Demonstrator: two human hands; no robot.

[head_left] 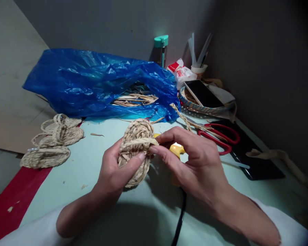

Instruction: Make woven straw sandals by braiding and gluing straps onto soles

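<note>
Centrally, woven sole (141,172) held up over the worktop (77,194). Left hand (115,167): grip clasping its edge, thumb across the front. Right hand (197,157): grip pinching the cross strap's (135,143) end. Blue bag (92,78) beyond; red-handled scissors (236,137) rightward.

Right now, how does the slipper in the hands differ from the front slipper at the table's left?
The held slipper is between the left hand and right hand; the front slipper lies untouched. The held slipper points up the picture; the front slipper points sideways. Both are pale and braided.
</note>
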